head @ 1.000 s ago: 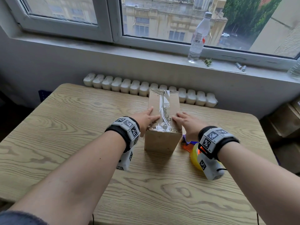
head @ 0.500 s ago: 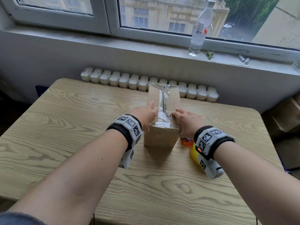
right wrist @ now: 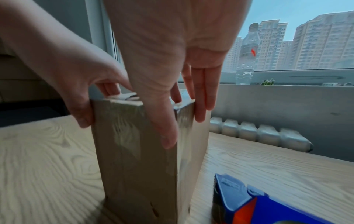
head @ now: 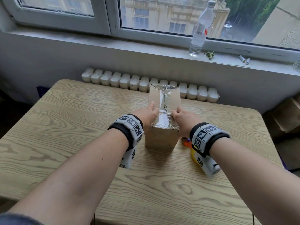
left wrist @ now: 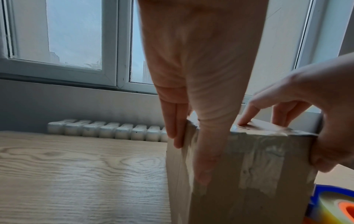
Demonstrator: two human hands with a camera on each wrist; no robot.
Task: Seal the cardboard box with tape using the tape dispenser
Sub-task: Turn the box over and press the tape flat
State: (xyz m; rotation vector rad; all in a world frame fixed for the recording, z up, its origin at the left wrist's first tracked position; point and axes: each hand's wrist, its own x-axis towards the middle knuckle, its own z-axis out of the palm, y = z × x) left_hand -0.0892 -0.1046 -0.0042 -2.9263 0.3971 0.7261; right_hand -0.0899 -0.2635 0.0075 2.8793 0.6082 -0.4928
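- While the cardboard box [head: 164, 109] is standing upright near the middle of the wooden table [head: 65, 120], it is being pressed from both sides at its near top corners.
- Clear tape [head: 163, 101] is being shown running along the top seam from 12 o'clock to 6 o'clock and folding down over the near face, where it is lying wrinkled.
- The box's 9 o'clock side is being touched by the left hand [head: 146, 116]; in the left wrist view its straight fingers [left wrist: 173, 130] are being laid flat down that side wall, while the thumb is being pressed onto the taped near face.
- The box's 3 o'clock side is being touched by the right hand [head: 183, 120]; in the right wrist view its straight fingers [right wrist: 203, 97] are being held flat against that side wall and the thumb is being pushed down onto the tape on the near face.
- Nothing is being clasped by either hand; both are being kept flat and extended against the cardboard.
- The tape dispenser [right wrist: 254, 204], blue with orange and yellow parts, is being left lying on the table at about 4 o'clock from the box, just beside it and below the right wrist.
- A plastic bottle [head: 201, 28] is being seen upright on the windowsill [head: 146, 47] at about 1 o'clock from the box, well apart from it.
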